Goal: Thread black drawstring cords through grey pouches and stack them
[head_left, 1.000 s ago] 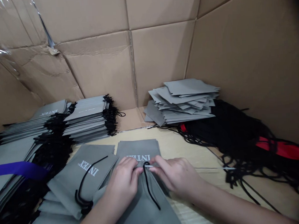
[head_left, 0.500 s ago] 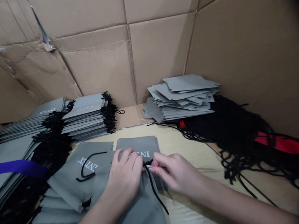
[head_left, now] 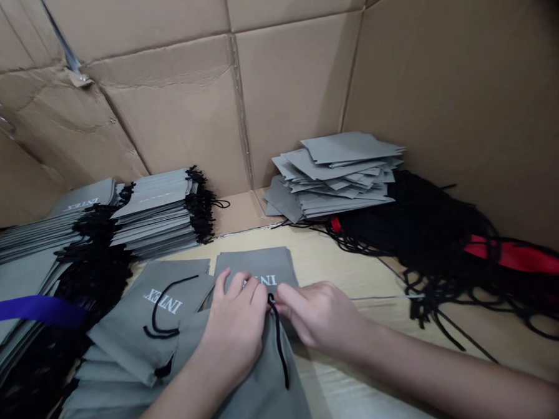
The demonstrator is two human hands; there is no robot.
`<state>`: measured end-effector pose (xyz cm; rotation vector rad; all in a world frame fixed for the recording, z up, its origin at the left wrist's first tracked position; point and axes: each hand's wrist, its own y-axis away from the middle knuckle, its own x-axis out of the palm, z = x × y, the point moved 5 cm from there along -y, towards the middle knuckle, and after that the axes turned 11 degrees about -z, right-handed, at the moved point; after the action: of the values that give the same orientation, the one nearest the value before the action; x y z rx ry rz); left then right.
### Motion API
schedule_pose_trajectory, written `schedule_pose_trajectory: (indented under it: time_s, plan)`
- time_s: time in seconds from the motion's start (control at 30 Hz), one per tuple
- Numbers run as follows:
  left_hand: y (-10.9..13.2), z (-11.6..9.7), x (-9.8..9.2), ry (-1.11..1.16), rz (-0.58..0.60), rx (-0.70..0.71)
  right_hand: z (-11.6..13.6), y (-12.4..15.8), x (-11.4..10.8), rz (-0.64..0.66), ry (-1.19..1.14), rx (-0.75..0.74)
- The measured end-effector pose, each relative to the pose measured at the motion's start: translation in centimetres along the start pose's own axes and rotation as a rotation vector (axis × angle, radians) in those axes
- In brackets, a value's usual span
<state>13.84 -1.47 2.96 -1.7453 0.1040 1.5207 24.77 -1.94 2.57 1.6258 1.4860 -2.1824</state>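
Observation:
A grey fabric drawstring bag (head_left: 270,385) lies under my hands. My left hand (head_left: 236,318) is closed on its upper edge, the fingers bunching the fabric. A short black cord (head_left: 280,347) hangs down over the bag from between my hands. My right hand (head_left: 320,313) pinches close beside the left fingertips. A thin metal rod (head_left: 387,297) sticks out to the right behind that hand and appears to be held in it; its other end is hidden by the fingers. Just beyond my hands lies a grey bag with white lettering (head_left: 254,264).
Stacked corded bags (head_left: 158,209) stand at the back left, near a purple strap (head_left: 31,308). Loose grey bags (head_left: 167,303) overlap at left. More grey pouches (head_left: 338,175) are piled at the back right, beside tangled black cords (head_left: 431,239). Cardboard walls (head_left: 296,83) enclose the table (head_left: 353,368).
My right hand has moved slightly left and up, closer against the left fingers. The hanging cord's lower end has swung left. More of the rod shows at right. The view has shifted slightly.

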Motion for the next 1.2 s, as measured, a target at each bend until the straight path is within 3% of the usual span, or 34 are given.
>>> schedule_pose_trajectory:
  time_s: [0.2, 0.67, 0.97, 1.2]
  plan:
    - [-0.2, 2.1, 0.1, -0.056, 0.033, -0.081, -1.8, -0.3, 1.0, 0.237, 0.04, 0.15]
    - [0.1, 1.0, 2.8, -0.174, 0.168, 0.047, -2.4, 1.3, 3.9, 0.36, 0.053, 0.272]
    - [0.1, 0.9, 2.5, -0.143, 0.097, 0.033, -2.5, 1.3, 4.2, 0.342, 0.011, 0.333]
    - [-0.1, 1.8, 0.7, -0.038, 0.082, -0.088, -3.0, 1.1, 2.8, 0.165, 0.025, 0.197]
